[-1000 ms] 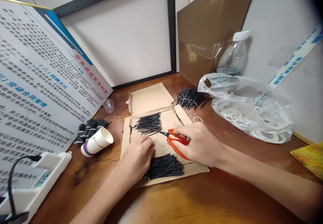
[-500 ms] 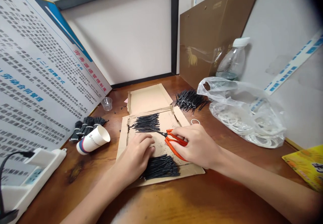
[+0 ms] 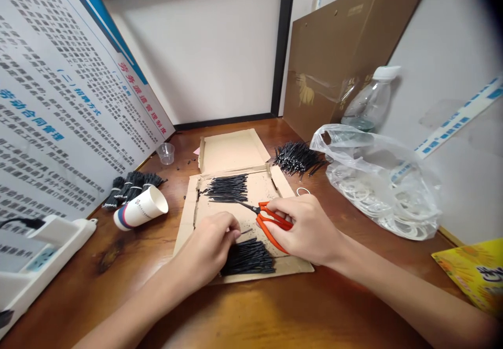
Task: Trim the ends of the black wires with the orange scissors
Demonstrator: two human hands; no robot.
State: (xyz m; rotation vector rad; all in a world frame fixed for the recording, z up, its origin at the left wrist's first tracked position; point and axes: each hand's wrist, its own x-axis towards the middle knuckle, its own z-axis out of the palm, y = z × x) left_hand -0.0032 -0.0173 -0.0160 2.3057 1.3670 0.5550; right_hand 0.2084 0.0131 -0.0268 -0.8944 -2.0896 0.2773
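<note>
My right hand (image 3: 304, 228) is closed around the handles of red-handled scissors (image 3: 271, 219), whose dark blades point left over the cardboard. Pinched between the thumb and fingers of my left hand (image 3: 216, 241) is a thin black strip (image 3: 247, 231), its free end sticking out to the right. Just below that hand lies a thick bunch of black strips (image 3: 251, 257) on the open cardboard box (image 3: 255, 215). A second row of black strips (image 3: 227, 187) rests higher on the cardboard, beyond the blade tips.
Right of the box are a loose black pile (image 3: 298, 157), a plastic bag of pale rings (image 3: 385, 192) and a bottle (image 3: 371, 100). On the left stand a tipped paper cup (image 3: 143, 207), tied black bundles (image 3: 131, 186), a clear cup (image 3: 166, 153) and a power strip (image 3: 51, 270).
My left hand has shifted slightly and now shows a thin black strip in its pinch. The scissors stay in my right hand, nearly still. The view has tilted a little.
</note>
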